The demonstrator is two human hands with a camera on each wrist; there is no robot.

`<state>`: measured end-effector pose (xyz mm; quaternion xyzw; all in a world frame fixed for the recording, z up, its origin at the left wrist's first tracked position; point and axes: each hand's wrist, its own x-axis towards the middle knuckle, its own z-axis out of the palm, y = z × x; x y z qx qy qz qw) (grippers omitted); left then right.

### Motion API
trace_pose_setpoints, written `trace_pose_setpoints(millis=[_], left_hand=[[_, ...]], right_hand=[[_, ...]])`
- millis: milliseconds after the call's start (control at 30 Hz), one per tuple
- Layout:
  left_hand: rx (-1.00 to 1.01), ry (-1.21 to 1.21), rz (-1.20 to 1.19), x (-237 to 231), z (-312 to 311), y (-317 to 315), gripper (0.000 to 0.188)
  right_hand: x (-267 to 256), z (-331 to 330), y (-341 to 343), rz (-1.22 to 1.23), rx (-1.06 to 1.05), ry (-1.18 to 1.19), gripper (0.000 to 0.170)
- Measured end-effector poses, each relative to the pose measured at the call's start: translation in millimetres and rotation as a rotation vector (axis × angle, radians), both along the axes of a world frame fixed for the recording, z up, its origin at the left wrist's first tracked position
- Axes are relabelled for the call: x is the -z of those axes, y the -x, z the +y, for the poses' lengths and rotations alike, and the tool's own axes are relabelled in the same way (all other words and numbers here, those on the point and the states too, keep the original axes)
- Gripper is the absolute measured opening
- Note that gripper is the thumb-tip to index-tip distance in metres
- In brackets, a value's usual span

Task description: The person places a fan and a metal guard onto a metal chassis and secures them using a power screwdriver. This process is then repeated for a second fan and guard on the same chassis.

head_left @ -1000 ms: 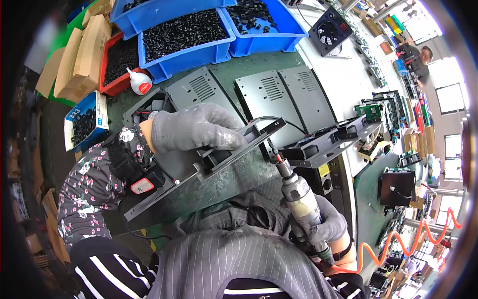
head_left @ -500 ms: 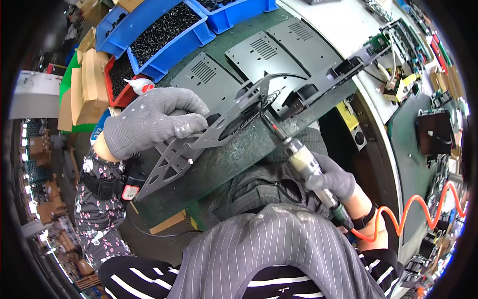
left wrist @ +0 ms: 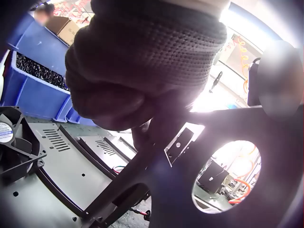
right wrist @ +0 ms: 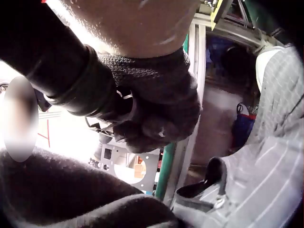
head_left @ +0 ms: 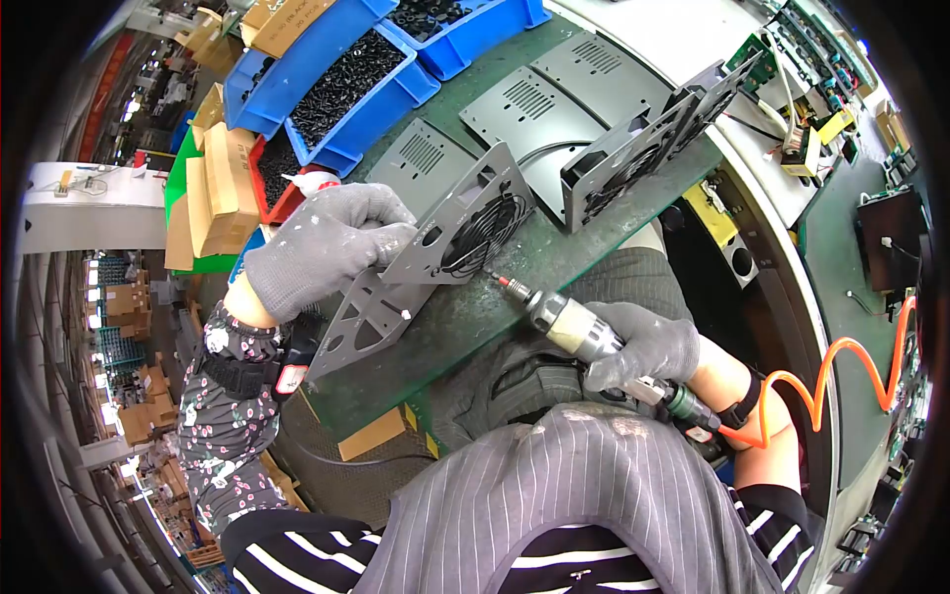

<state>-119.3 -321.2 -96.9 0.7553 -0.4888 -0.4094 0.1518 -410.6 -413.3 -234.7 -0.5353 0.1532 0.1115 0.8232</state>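
In the head view my gloved left hand (head_left: 322, 247) grips the upper left edge of a grey metal fan bracket (head_left: 421, 259), which stands tilted over the green bench. A black fan (head_left: 487, 233) with a wire guard sits in its plate. The left wrist view shows the curled left hand (left wrist: 147, 71) from behind, above the bracket's cut-outs. My gloved right hand (head_left: 648, 346) is wrapped around an air screwdriver (head_left: 569, 325) on an orange coiled hose (head_left: 816, 391). Its bit points up and left, close to the bracket's lower right edge.
Another fan bracket (head_left: 584, 193) stands tilted at the right of the bench. Vented grey panels (head_left: 495, 104) lie behind. Blue bins (head_left: 341, 158) of small black parts, a red bin (head_left: 287, 206), a white bottle (head_left: 315, 182) and cardboard boxes (head_left: 228, 188) are at the back left.
The left hand has turned the bracket up so the fan guard faces the body. The right hand has swung the screwdriver to a flatter angle, its bit now lower and further left.
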Motion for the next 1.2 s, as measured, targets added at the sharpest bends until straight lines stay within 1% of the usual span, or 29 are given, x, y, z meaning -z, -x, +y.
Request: trace_pose_setpoints(millis=[67,100,167,200,233,300,367,433,500,567,600,633,700,733,767,800,833,900,967,1033,1067,1100,1167,1200], left_hand=[[-0.045,-0.029,0.027,-0.6,0.5,-0.1,0.018],[-0.038,-0.035,0.032,-0.7,0.1,-0.6,0.018],[-0.034,-0.047,0.038,-3.8,-1.7,1.6,0.018],[-0.056,-0.086,0.024,-7.6,-3.3,4.4,0.016],[-0.077,-0.123,0.011,-11.4,-4.3,5.9,0.015],[-0.04,-0.101,-0.02,-20.6,-4.3,6.5,0.018],[-0.058,0.27,-0.338,-33.8,4.9,10.8,0.018],[-0.205,0.391,-0.349,-68.2,22.2,30.2,0.019],[0.142,0.241,0.203,-86.0,64.8,30.7,0.017],[0.341,-0.06,0.323,-76.1,63.2,61.9,0.017],[0.202,-0.072,0.447,-50.7,67.6,71.2,0.018],[0.062,-0.085,0.569,-10.5,75.6,74.3,0.021],[-0.522,-0.118,1.331,68.4,92.1,72.6,0.029],[-0.523,-0.129,1.336,93.4,94.6,73.0,0.029],[-0.651,-0.081,1.467,114.3,95.2,73.8,0.03],[-0.785,-0.029,1.596,126.8,95.2,76.5,0.032],[-0.792,-0.033,1.604,133.5,94.6,80.1,0.032],[-0.733,0.153,1.734,143.3,92.9,85.8,0.03],[-0.743,0.21,1.74,146.4,92.1,90.1,0.029],[-0.817,0.27,1.494,138.9,86.0,96.1,0.029],[-0.859,0.266,1.437,129.8,81.7,98.3,0.029],[-0.863,0.27,1.436,132.7,83.3,95.7,0.029],[-0.681,0.39,1.39,141.0,87.8,90.5,0.031],[-0.72,0.424,1.302,138.2,86.4,91.4,0.031]], right_hand=[[3.6,5.3,-4.6,-0.059,-0.06,0.136,0.064],[2.3,8.6,-5.9,-0.065,-0.064,0.131,0.064],[-5.8,13.6,-6.8,-0.06,-0.047,-0.029,0.061],[-9.2,14.3,-7.2,-0.016,-0.045,0.023,0.06],[-9.8,15.5,-6.6,-0.017,-0.047,0.021,0.06],[-9.9,15.9,-2.1,-0.032,0.017,0.069,0.059],[-3.3,18.1,3.6,-0.01,0.038,0.075,0.062],[-2.1,16.9,11.7,0.04,0.08,0.042,0.068],[-2.0,15.2,16.1,0.064,0.105,0.029,0.071],[-1.8,13.7,17.9,0.105,0.132,-0.017,0.067],[0.5,13.5,18.2,0.102,0.128,-0.019,0.067],[4.8,13.8,18.1,0.103,0.14,-0.033,0.065],[12.6,16.3,17.7,0.108,0.159,-0.055,0.062],[15.6,17.1,17.4,0.074,0.167,-0.036,0.059],[16.9,16.9,17.2,0.042,0.175,-0.013,0.057],[14.8,17.2,17.3,0.056,0.179,-0.044,0.055],[16.1,18.3,17.7,0.066,0.175,-0.047,0.055],[18.6,19.1,16.7,0.06,0.185,-0.053,0.056],[19.9,21.1,15.2,0.071,0.17,-0.057,0.057],[26.6,23.5,14.1,0.005,0.186,-0.081,0.059],[21.7,24.1,13.4,0.009,0.185,-0.082,0.062],[17.1,24.2,13.6,0.008,0.18,-0.082,0.062],[7.3,24.8,16.5,0.09,0.161,-0.047,0.064],[-0.7,25.6,17.9,0.091,0.165,-0.05,0.064]])
